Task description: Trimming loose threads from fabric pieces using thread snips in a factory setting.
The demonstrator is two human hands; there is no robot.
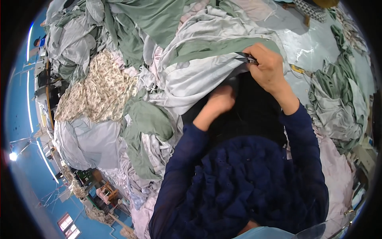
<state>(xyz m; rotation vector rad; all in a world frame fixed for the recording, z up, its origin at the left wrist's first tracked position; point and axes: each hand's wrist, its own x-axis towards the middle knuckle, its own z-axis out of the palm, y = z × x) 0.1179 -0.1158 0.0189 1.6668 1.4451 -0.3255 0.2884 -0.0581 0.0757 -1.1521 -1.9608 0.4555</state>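
Though too blurred to read properly, looks like a half-curled left hand [221, 100] just beside the white-and-green cloth [199, 77]; can't tell whether holding anything. Got dark snips [247, 58] gripped in the right hand [266, 65], with handles mostly lost inside the fist. Pointing leftward out of that hand, with long axis roughly sideways, by the cloth's edge. Only catching part of the green fabric [149, 20] beyond the left hand, cut off up top.

flowery cloth [97, 89], bunched up on the left | green and gray cloth [338, 105], heaped on the right | bright lamp [13, 156], far left | pink cloth [334, 165], lower right
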